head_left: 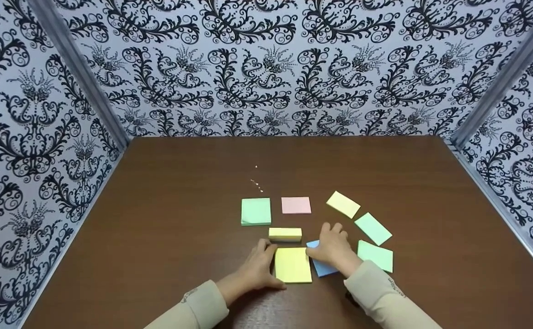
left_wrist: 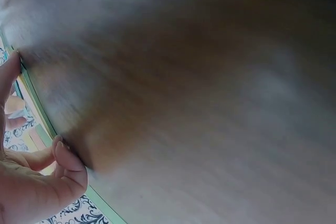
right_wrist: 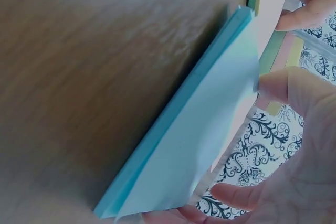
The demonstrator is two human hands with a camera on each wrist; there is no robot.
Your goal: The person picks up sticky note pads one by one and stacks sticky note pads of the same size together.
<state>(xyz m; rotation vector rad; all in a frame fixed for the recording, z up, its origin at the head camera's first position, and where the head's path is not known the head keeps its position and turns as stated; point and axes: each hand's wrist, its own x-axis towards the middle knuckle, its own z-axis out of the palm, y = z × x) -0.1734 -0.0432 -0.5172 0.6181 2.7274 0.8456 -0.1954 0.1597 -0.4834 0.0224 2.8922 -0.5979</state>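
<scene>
A square yellow sticky note pad [head_left: 293, 266] lies near the front of the table. My left hand [head_left: 259, 267] holds it at its left side, fingertips by the far corner and thumb by the near one. Right beside it sits a blue sticky note pad [head_left: 322, 268], partly hidden under my right hand [head_left: 335, 249]. In the right wrist view, the thumb touches one end of the blue pad [right_wrist: 194, 129] and the fingers reach its other end. The left wrist view shows fingertips [left_wrist: 65, 156] along a pad's edge.
Behind the yellow pad are a thick small yellow block of notes [head_left: 285, 235], a green pad [head_left: 256, 211] and a pink one [head_left: 296, 205]. To the right lie a pale yellow pad [head_left: 343, 204] and two green pads [head_left: 373, 229]. White specks [head_left: 257, 185] dot the brown table [head_left: 179, 192]; patterned walls surround it.
</scene>
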